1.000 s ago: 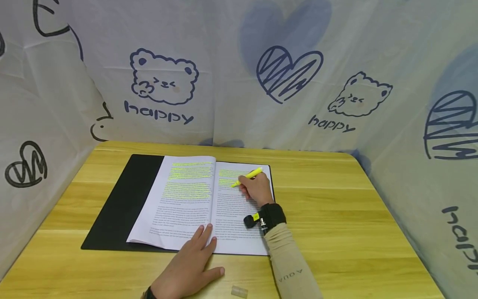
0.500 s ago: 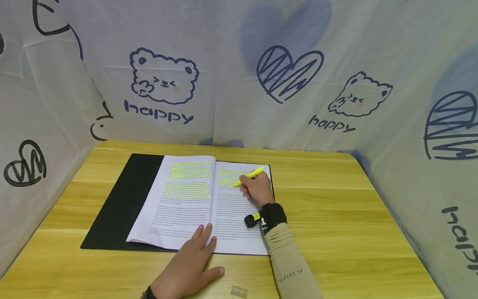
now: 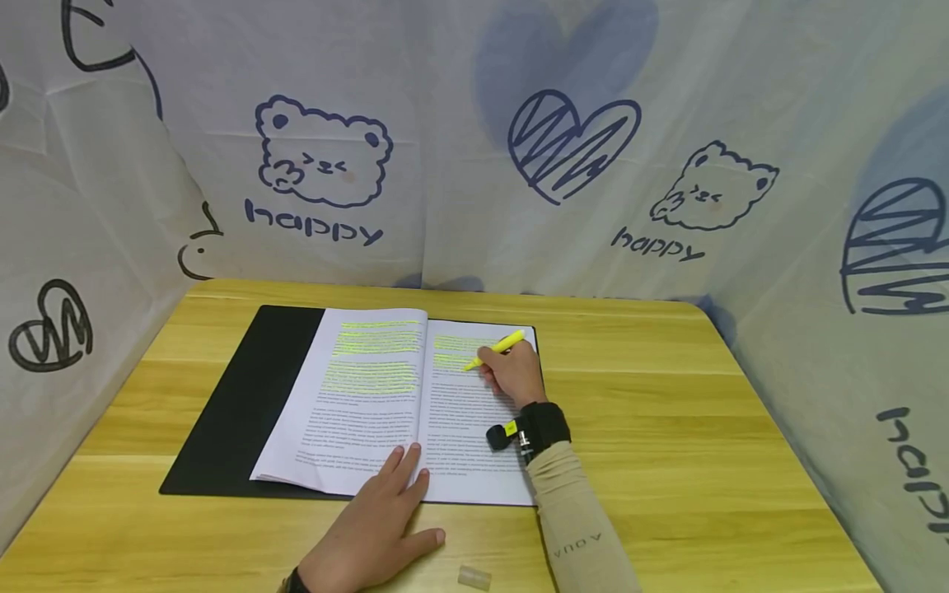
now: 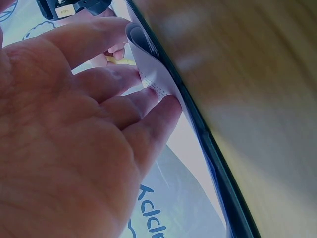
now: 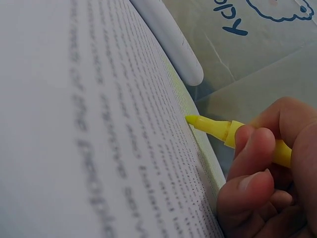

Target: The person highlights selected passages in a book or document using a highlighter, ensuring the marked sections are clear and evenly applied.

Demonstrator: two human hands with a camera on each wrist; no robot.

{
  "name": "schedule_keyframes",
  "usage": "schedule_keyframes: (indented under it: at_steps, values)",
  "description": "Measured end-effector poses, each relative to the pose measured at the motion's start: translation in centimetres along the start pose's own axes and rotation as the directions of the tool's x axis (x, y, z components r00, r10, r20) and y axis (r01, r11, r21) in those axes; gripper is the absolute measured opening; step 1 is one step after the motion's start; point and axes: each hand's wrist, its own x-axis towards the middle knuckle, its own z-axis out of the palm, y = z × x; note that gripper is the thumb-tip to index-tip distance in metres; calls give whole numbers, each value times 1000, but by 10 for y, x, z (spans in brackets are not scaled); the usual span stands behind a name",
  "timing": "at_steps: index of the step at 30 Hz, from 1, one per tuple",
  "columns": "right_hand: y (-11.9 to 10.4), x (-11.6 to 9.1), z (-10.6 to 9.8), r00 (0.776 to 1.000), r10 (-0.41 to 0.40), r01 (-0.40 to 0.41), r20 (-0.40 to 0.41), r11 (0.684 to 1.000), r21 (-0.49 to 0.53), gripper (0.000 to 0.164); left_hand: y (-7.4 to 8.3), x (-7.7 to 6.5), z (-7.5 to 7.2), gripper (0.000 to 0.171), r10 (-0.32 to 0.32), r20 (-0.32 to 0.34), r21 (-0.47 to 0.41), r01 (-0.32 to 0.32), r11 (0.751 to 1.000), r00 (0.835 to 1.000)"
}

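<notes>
My right hand pinches a yellow highlighter, its tip on the printed lines of the right page. In the right wrist view the highlighter shows its yellow tip against the text, with thumb and fingers curled round the barrel. My left hand lies flat with spread fingers at the lower middle of the open pages, fingertips by the fold. The left wrist view shows this hand with its fingertips on the paper's curved lower edge. Yellow highlighting covers upper lines of the left page and of the right one.
Under the pages lies a black folder, its bare cover spread to the left. A small translucent cap-like piece rests near the front edge of the wooden table. A printed cloth hangs behind and at both sides.
The highlighter tip and right hand have moved slightly to the right along a line of the right page. My left hand has stayed in place.
</notes>
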Motion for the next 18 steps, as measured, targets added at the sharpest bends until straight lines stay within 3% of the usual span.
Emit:
schedule_keyframes:
  at_steps: [18]
  values:
    - [0, -2, -3, 999, -35, 35, -19, 999, 12, 28, 0, 0, 0, 81, -1, 1, 1, 1, 1000, 1000]
